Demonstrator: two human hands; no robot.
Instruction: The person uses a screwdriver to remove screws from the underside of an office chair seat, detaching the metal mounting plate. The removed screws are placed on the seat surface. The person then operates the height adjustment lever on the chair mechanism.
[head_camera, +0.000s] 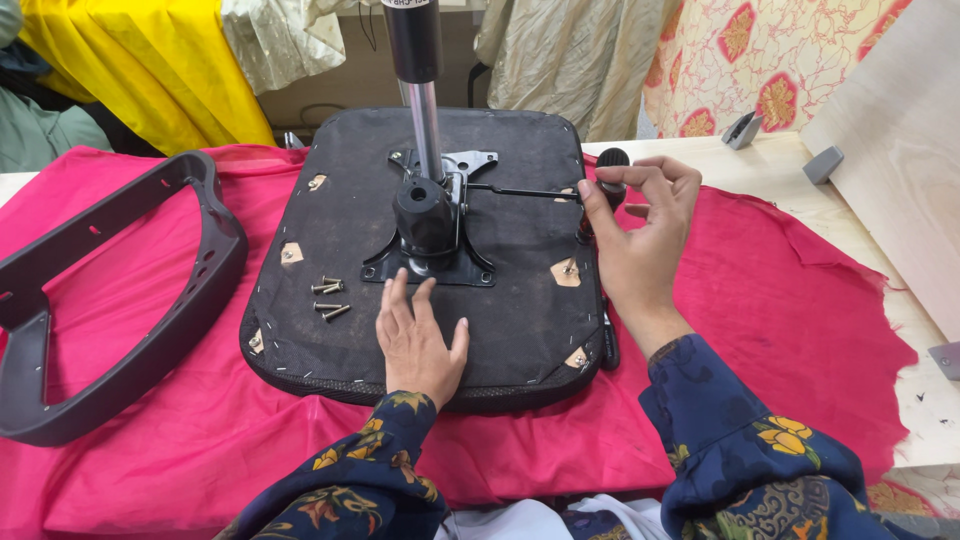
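Observation:
An upturned black chair seat (330, 200) lies on a pink cloth (780, 300). A black metal mechanism plate (425, 255) with a gas-lift column (420, 90) stands at its centre. My left hand (418, 338) rests flat, fingers apart, on the seat underside just below the plate. My right hand (640, 225) pinches the black knob (612, 160) at the end of the thin lever rod (520, 191) at the seat's right edge. Several loose screws (330, 298) lie on the seat, left of my left hand.
A dark grey plastic chair frame part (120, 300) lies on the cloth at the left. A light wooden table (930, 400) and a leaning board (900, 150) are at the right, with small grey clips (822, 163). Yellow and patterned fabrics hang behind.

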